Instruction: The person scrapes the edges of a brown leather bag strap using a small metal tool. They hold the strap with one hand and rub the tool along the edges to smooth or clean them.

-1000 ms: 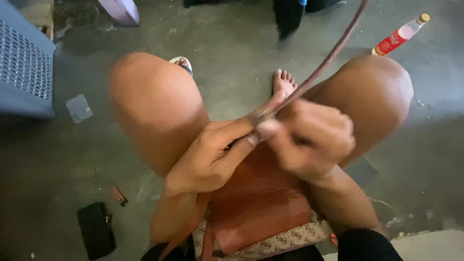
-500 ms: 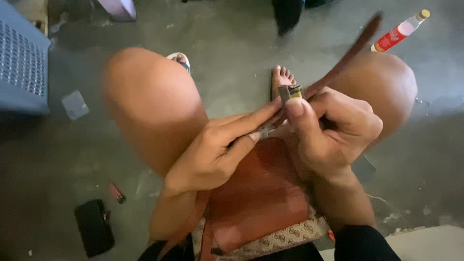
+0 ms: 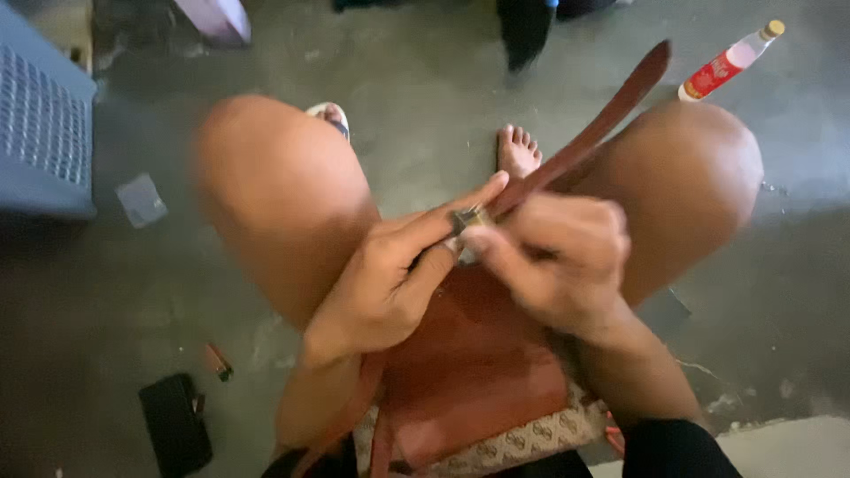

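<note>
A brown leather strap (image 3: 595,133) rises from my lap toward the upper right, its free end over my right knee. A small metal buckle (image 3: 467,221) sits at the strap's lower end. My left hand (image 3: 390,283) pinches the strap beside the buckle, fingers stretched along it. My right hand (image 3: 558,261) grips the strap and buckle from the right, touching the left hand. Under both hands a brown leather bag (image 3: 469,372) with a patterned beige edge lies on my lap.
A clear bottle with a red label (image 3: 728,60) lies on the concrete floor at upper right. A blue plastic crate (image 3: 40,142) stands at left. A black pouch (image 3: 174,423) and a small red stick (image 3: 217,361) lie lower left. My bare foot (image 3: 516,150) rests ahead.
The strap's free end has come into view and now reaches less far up. My right hand has shifted down and left along the strap toward the buckle. The left hand stays put.
</note>
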